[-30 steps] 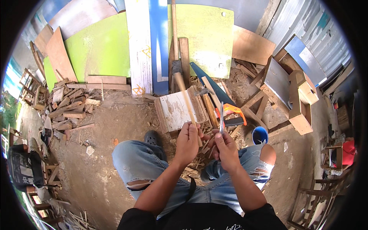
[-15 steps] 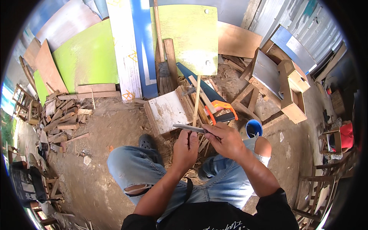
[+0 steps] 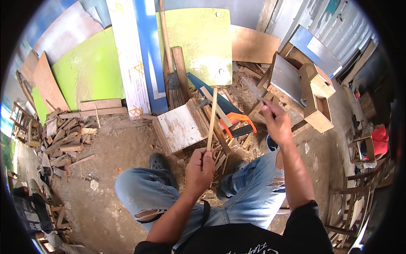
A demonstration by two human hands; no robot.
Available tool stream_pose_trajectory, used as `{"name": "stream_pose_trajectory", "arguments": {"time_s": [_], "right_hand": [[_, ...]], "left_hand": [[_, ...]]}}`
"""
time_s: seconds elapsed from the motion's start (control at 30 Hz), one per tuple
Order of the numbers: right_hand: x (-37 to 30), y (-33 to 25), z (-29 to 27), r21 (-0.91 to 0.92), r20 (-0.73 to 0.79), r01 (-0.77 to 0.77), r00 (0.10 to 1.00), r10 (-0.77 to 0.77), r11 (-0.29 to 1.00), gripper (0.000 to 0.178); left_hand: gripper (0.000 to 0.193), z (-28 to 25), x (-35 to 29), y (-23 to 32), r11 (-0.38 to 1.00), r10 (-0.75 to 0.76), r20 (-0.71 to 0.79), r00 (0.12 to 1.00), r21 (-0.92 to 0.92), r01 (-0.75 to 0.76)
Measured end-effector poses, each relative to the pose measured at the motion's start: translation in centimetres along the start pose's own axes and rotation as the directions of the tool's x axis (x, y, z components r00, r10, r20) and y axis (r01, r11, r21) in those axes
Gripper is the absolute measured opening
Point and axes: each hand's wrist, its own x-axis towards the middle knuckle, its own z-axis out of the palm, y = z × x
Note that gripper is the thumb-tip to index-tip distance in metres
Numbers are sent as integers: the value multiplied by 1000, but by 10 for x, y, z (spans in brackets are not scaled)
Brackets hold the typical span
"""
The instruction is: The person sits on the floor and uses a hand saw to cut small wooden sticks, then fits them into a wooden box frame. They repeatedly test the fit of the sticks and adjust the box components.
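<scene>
My left hand is closed round the lower end of a thin, pale wooden stick, which points up and away from me above my knees. Off to the right, my right hand is raised and closed on the handle of a knife. Its blade is blurred and points up to the left, apart from the stick. Beyond the stick lies a handsaw with an orange and black handle. Left of the saw is a low wooden block with a white-painted top, with a hammer at its far right corner.
A blue bucket stands beside my right knee. Scrap wood is heaped at the left. A broom leans among green boards at the back. Wooden box-like furniture stands at the right, and shavings litter the ground between my feet.
The knife has swung from across the stick up to the right with my right hand. My left hand has moved slightly lower and left, still holding the stick.
</scene>
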Motion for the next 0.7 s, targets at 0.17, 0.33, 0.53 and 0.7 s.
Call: {"name": "stream_pose_trajectory", "arguments": {"time_s": [0.17,0.33,0.53,0.7], "right_hand": [[-60,-35,37,235,253,186,936,-245,954,32],[-58,-36,59,40,204,398,895,-398,916,28],[-22,-35,53,59,241,296,923,-301,953,22],[9,-15,66,22,170,160,972,-161,987,21]], "left_hand": [[21,-5,11,-5,999,31,-30,999,24,-30],[19,-9,7,-9,916,247,-67,967,340,-211],[19,-13,-2,-3,885,278,-102,955,414,-214],[20,-18,-8,-3,917,214,-102,972,365,-164]]}}
